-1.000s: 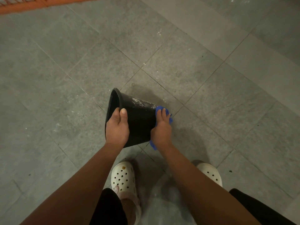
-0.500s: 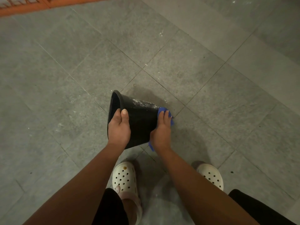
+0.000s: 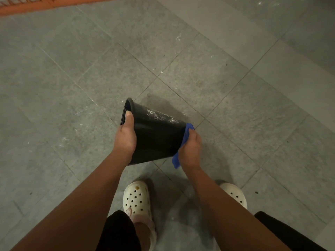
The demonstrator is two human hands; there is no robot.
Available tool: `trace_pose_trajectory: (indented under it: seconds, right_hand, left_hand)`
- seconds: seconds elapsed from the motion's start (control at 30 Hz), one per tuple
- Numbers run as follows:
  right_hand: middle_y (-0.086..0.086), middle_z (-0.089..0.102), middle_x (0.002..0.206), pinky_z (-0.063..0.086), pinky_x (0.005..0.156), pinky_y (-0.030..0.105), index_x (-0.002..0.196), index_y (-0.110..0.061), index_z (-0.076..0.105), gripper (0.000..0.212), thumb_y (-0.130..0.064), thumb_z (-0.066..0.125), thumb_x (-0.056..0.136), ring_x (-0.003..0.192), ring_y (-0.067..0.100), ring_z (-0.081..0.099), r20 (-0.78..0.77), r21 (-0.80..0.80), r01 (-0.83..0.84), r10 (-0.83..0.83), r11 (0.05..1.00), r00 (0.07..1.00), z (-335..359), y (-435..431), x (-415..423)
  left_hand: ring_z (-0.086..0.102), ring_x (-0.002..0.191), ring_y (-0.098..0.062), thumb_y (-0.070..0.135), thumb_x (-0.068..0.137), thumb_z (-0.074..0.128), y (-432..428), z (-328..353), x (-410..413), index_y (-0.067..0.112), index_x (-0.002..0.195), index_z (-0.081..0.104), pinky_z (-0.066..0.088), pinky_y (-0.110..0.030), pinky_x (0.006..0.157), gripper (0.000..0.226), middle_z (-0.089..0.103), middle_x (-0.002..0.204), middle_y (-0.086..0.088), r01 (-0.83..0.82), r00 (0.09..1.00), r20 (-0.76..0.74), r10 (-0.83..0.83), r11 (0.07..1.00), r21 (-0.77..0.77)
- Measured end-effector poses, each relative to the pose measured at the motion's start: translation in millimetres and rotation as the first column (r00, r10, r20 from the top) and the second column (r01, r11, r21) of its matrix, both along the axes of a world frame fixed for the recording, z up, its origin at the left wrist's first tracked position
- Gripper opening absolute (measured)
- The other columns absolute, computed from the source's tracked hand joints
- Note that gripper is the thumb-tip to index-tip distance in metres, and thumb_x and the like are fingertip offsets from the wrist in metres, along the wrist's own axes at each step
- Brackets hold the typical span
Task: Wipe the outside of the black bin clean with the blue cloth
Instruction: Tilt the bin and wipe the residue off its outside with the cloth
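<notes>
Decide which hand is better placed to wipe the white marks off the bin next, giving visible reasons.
Right. The right hand holds the cloth against the bin, near the white marks; the left hand grips the rim, steadying the tilted bin.

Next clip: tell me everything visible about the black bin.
The black bin is a tapered, plastic-looking pail, tipped on its side with its mouth to the left of the picture and its narrower base to the right. White smears streak its upper wall. The left hand grips its rim; the right hand holds the blue cloth against its base. Whether it touches the tiled floor is unclear.
</notes>
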State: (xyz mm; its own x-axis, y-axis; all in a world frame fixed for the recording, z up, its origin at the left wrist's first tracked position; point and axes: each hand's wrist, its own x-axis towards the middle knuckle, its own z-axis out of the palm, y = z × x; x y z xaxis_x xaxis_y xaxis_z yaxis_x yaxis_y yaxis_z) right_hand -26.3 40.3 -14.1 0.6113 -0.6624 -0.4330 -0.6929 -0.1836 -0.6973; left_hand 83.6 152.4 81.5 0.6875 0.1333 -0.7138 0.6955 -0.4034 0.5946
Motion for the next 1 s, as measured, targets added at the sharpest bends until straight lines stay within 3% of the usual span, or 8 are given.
trace_pose_trajectory:
  seconds: [0.1,0.17,0.27,0.4,0.53,0.67,0.87,1.0]
  right_hand:
    - [0.014,0.04,0.138,0.023,0.112,0.021,0.132,0.001,0.043,0.049,0.009,0.047,0.084,0.131,0.026,0.035,0.057,-0.059,-0.039,0.042,0.997,0.997,3,1,1]
    - [0.01,0.043,0.132,0.022,0.106,0.01,0.128,0.001,0.046,0.04,0.005,0.046,0.088,0.128,0.025,0.038,0.099,-0.037,-0.005,0.009,0.999,0.995,6,-2,5]
    - [0.018,0.04,0.136,0.029,0.11,0.027,0.128,0.004,0.046,0.039,0.001,0.046,0.089,0.126,0.027,0.039,0.114,-0.067,-0.06,0.068,0.996,0.991,7,-4,6]
    - [0.013,0.039,0.142,0.024,0.112,0.031,0.134,-0.004,0.042,0.043,-0.007,0.049,0.091,0.13,0.026,0.033,0.139,-0.032,-0.129,0.133,0.991,0.981,6,-3,-3]
    - [0.009,0.037,0.143,0.015,0.106,0.018,0.139,-0.007,0.037,0.053,-0.008,0.055,0.089,0.131,0.024,0.029,0.127,-0.016,-0.174,0.174,0.985,0.976,0,-2,-9]
    - [0.013,0.049,0.134,0.013,0.102,0.005,0.127,-0.004,0.052,0.042,0.005,0.053,0.086,0.125,0.029,0.039,0.187,-0.057,-0.11,0.118,0.992,0.975,0,2,-16]
    - [0.01,0.036,0.147,0.016,0.117,0.038,0.136,-0.01,0.042,0.049,0.005,0.045,0.089,0.139,0.025,0.026,0.181,-0.095,-0.283,0.296,0.954,0.938,-5,-2,-3]
    - [0.011,0.021,0.154,0.009,0.118,0.034,0.142,-0.009,0.029,0.056,0.005,0.04,0.089,0.143,0.024,0.012,-0.005,-0.033,-0.226,0.226,0.974,0.974,-8,1,-5]
  left_hand:
    - [0.054,0.077,-0.016,0.055,0.095,0.035,-5,4,4,0.021,0.08,0.059,0.038,-0.032,0.062,0.045,0.06,0.082,-0.002,0.101,0.99,0.086,-0.111,0.989,0.108]
    - [0.058,0.079,-0.022,0.044,0.097,0.038,-4,4,7,0.008,0.085,0.063,0.046,-0.035,0.066,0.045,0.063,0.084,-0.011,0.14,0.972,0.169,-0.163,0.98,0.14]
    - [0.056,0.077,-0.021,0.028,0.1,0.034,-2,4,9,0.003,0.096,0.06,0.046,-0.037,0.074,0.036,0.061,0.085,-0.014,0.201,0.93,0.268,-0.251,0.959,0.202]
    - [0.054,0.077,-0.02,0.022,0.1,0.031,0,0,8,0.011,0.09,0.057,0.043,-0.031,0.068,0.03,0.057,0.08,-0.006,0.194,0.922,0.289,-0.258,0.953,0.232]
    - [0.058,0.094,-0.025,0.039,0.101,0.031,3,-3,2,0.012,0.098,0.061,0.046,-0.041,0.089,0.04,0.063,0.096,-0.009,0.159,0.945,0.254,-0.207,0.967,0.197]
    - [0.057,0.089,-0.026,0.036,0.101,0.032,4,-5,1,0.015,0.092,0.057,0.046,-0.044,0.087,0.035,0.061,0.09,-0.01,0.22,0.905,0.303,-0.299,0.938,0.268]
    - [0.053,0.072,-0.013,0.035,0.102,0.032,5,-9,-10,0.011,0.088,0.055,0.04,-0.031,0.066,0.036,0.055,0.077,-0.002,0.241,0.854,0.367,-0.368,0.906,0.348]
    - [0.048,0.065,-0.005,0.034,0.102,0.032,7,-12,-14,0.012,0.086,0.053,0.035,-0.021,0.057,0.035,0.052,0.071,0.002,0.237,0.831,0.386,-0.4,0.883,0.404]
